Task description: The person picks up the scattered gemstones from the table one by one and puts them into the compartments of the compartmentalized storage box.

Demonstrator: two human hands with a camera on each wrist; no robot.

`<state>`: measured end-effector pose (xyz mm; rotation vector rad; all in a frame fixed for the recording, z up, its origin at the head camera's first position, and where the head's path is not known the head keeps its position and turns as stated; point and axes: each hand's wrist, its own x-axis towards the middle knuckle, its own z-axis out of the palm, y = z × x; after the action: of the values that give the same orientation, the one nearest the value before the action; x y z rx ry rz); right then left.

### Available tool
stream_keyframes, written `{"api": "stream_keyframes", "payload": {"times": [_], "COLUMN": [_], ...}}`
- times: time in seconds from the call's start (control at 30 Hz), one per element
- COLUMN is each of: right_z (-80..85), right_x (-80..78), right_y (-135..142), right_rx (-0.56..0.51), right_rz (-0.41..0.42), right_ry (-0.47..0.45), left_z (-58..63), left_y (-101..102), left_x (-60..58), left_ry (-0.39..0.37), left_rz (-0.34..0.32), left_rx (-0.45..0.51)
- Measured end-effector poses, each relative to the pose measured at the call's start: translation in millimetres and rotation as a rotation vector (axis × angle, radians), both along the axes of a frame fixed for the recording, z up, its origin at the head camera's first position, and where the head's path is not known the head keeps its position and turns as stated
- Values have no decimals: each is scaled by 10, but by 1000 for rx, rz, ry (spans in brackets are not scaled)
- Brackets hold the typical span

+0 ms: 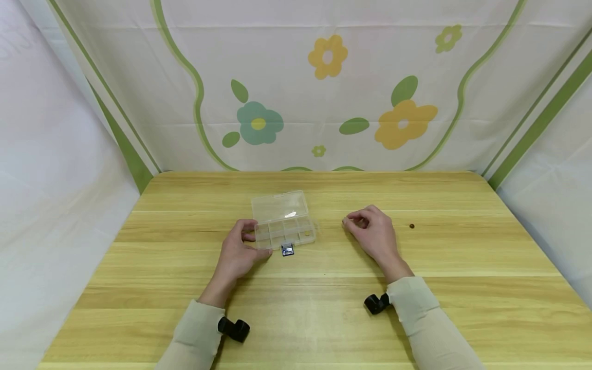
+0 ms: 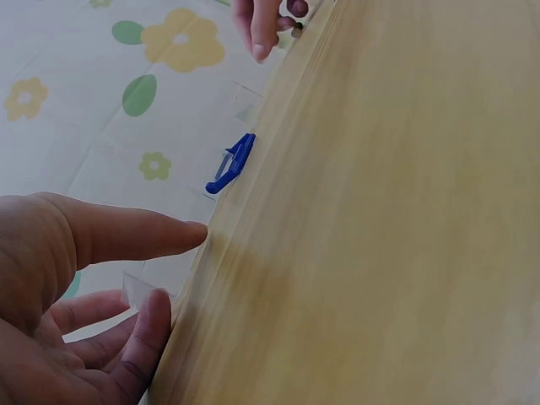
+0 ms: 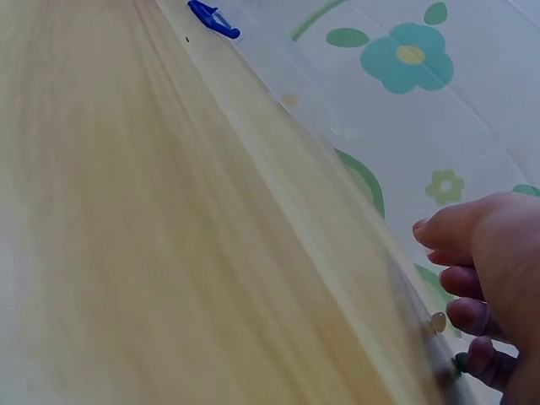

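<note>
Box point(image 1: 283, 221), clear and open, lies on the desk point(image 1: 314, 308), its left end gripped by my left hand point(image 1: 238, 254). My right hand point(image 1: 374, 234) has bent fingers; whether they pinch something, I cannot tell. Near them show a pale bead point(image 3: 438, 321) and a dark bead point(image 3: 461, 363), contact unclear.
</note>
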<state>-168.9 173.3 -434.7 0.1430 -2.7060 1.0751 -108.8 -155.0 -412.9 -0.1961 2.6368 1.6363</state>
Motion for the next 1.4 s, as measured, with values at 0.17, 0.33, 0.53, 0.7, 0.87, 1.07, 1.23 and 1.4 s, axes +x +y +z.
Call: {"api": "stream_keyframes", "payload": {"times": [0.17,0.33,0.53,0.7,0.87,1.07,1.23,1.4], "right_z": [9,20,21,12,6,13,33,44], "right_x": [12,33,43,34,16,12,13,5], "right_y": [-47,-141,-271,-383,-474,-541,-590,-623], "right_rx": [-47,-101,-140,-194,-219,-232,-243,-243], "right_rz": [20,81,122,140,141,126,118,117], "right_ry": [38,53,49,-1,-45,-76,-99,-115], "left_z": [-3,5,22,19,4,3,2,21], "left_y": [2,1,5,5,5,5,7,8], "left_x": [-7,5,21,16,2,2,-3,10], "left_ry": [-7,-10,-9,-8,-14,-6,-9,-2], "left_rz": [1,2,-2,3,3,-5,-4,-7], "left_rx": [16,23,30,20,27,33,36,31]}}
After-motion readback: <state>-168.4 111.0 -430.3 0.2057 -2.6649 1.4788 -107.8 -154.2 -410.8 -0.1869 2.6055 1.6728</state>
